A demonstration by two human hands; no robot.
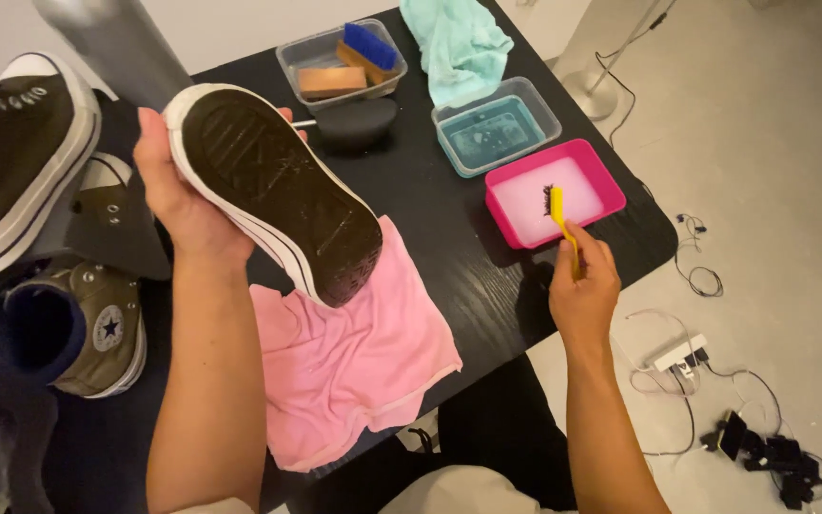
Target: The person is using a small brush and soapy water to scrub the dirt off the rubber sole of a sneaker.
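Nearest the camera, a pink cloth (354,366) is spread over the near edge of a black wood-grain table (449,257), one corner hanging off it. Above the cloth a sneaker (273,186) is held sole-up by the left hand (178,195), the fingers wrapped around its heel end and clasped on the white rim; the dark brown tread is turned towards the camera and the toe is tilted down over the cloth.

To the right, a yellow-handled brush (560,214) is gripped by the right hand (584,286), fingers closed around the handle, and its dark bristles are dipped in the white liquid of a pink tray (611,186).

Just beyond, a clear tub of bluish water (497,128) is seen, with a pale teal cloth (454,43) lying behind it. A second clear tub (297,52) holding a tan block and a blue-topped sponge is set at the far edge, a dark rounded brush (359,119) just in front of it.

At the left, an olive high-top (97,328) and a dark high-top (16,152) are placed. The pale floor (763,114) at the right is strewn with cables and a white power strip (682,354).
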